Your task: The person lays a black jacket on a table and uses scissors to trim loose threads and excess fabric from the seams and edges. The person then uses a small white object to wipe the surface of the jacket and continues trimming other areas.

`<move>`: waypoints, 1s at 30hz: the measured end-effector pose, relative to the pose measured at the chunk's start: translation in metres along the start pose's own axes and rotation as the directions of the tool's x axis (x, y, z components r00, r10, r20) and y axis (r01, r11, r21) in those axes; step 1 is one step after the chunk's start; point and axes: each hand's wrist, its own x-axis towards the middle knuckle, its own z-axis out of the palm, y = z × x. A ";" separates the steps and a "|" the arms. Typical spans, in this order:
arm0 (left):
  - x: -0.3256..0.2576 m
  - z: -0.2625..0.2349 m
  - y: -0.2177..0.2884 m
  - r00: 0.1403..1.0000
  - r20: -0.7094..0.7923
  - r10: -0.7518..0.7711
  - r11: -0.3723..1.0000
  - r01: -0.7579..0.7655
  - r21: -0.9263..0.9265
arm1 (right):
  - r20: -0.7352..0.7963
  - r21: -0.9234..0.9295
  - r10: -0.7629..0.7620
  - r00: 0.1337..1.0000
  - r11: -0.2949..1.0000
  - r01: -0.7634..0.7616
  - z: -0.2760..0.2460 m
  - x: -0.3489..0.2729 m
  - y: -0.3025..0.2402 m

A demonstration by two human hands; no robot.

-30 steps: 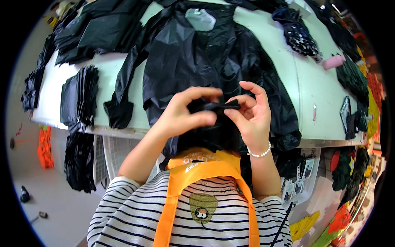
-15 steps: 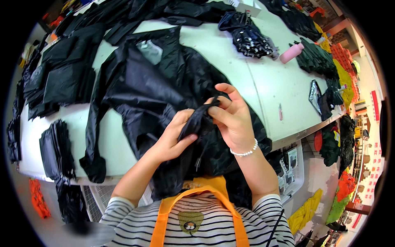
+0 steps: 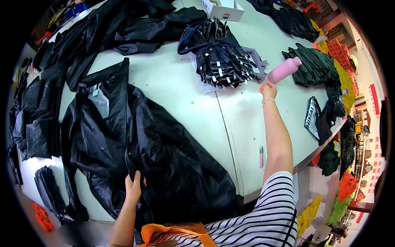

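A black jacket with a light grey patch inside its collar lies spread on the white table. My left hand is closed on the front edge of the jacket, low down near me. My right arm reaches far out over the table. Its hand is closed beside the base of a pink bottle; whether the fingers touch the bottle or hold something small cannot be made out. Nearby is a tied bundle of black garments with white tags, and a grey cloth at its side.
Small pointed snips lie on the table left of my right forearm. Folded black garments are stacked at the left. Dark green garments and a printed packet lie at the right; a white box stands at the back.
Both hands were together at a bunched part of the jacket. My right hand has let go and reached forward to the bottle; my left now grips the jacket's front edge. The view has shifted.
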 end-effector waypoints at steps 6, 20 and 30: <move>0.032 0.043 -0.016 0.999 -0.033 -0.012 0.998 0.014 0.062 | 0.296 -0.158 -0.030 0.955 0.984 0.080 0.023 0.094 0.068; 0.052 0.058 -0.039 0.999 -0.023 -0.039 0.995 0.041 0.095 | 0.287 -0.143 -0.622 0.728 0.724 0.675 0.025 0.237 0.024; 0.058 0.056 -0.027 0.997 -0.010 0.076 0.990 -0.074 0.123 | 0.294 -0.604 -0.222 0.930 0.711 0.360 0.011 0.314 0.026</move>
